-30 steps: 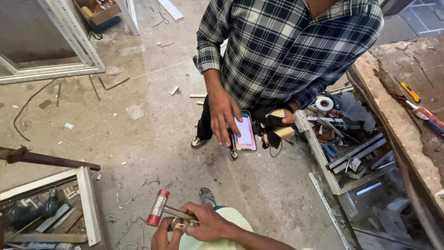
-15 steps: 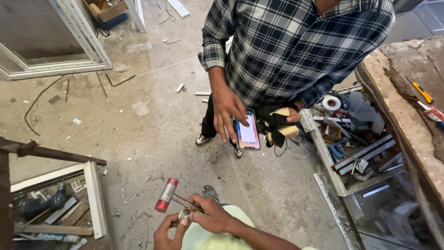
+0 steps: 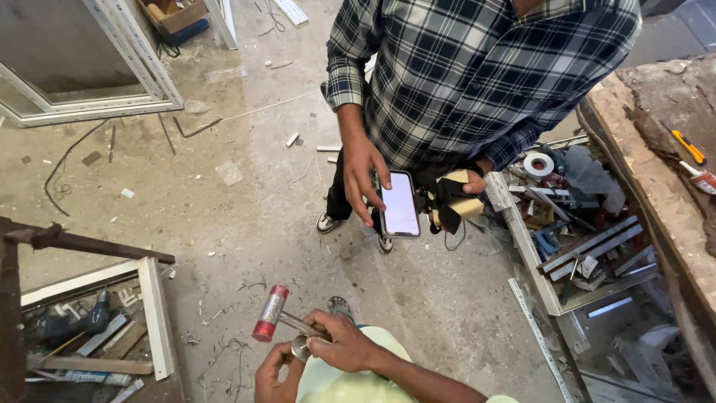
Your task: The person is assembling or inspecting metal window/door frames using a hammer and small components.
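At the bottom of the view, the person's right hand (image 3: 344,345) has its fingers wrapped tight around the metal handle of a small mallet (image 3: 280,319), whose red and clear cylindrical head (image 3: 269,313) points up and to the left above the concrete floor (image 3: 224,224). The left hand (image 3: 273,372) sits just beneath it, fingers curled and touching a small round metal piece (image 3: 300,347) at the handle's lower end; whether they pinch it cannot be told. Facing them stands another person in a blue and white checked shirt (image 3: 477,75), one hand holding a lit phone (image 3: 400,204) and the other gripping a tan and black object (image 3: 453,200). To the right lies a tray of metal strips and tape rolls (image 3: 582,224); a white window frame (image 3: 112,89) lies upper left.
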